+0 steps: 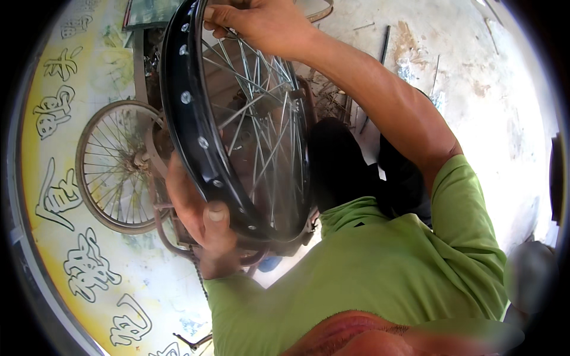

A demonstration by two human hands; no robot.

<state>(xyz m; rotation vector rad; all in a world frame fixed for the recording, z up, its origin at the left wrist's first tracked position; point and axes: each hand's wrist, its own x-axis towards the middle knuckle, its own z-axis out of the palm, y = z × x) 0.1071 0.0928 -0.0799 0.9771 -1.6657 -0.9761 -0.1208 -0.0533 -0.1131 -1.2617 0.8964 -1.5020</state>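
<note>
A bicycle wheel with a black rim (196, 127) and thin silver spokes (252, 89) is held tilted on its edge in front of my body. My left hand (202, 216) grips the lower left of the rim, thumb pressed on its outer face and fingers wrapped behind. My right hand (255, 24) is closed at the far top of the rim, its bent fingertips by the inner edge where the spokes meet it. Whether they pinch a spoke end there is too small to tell. Round metal spots dot the rim's outer face. The wheel hub shows only faintly among the spokes.
At left an old, rusty spoked wheel (122, 166) belongs to a brown metal frame (169, 234) partly behind the held wheel. A yellow and white panel (59, 196) with painted characters lines the left side. Dark rods (386, 44) and scraps lie on the pale floor.
</note>
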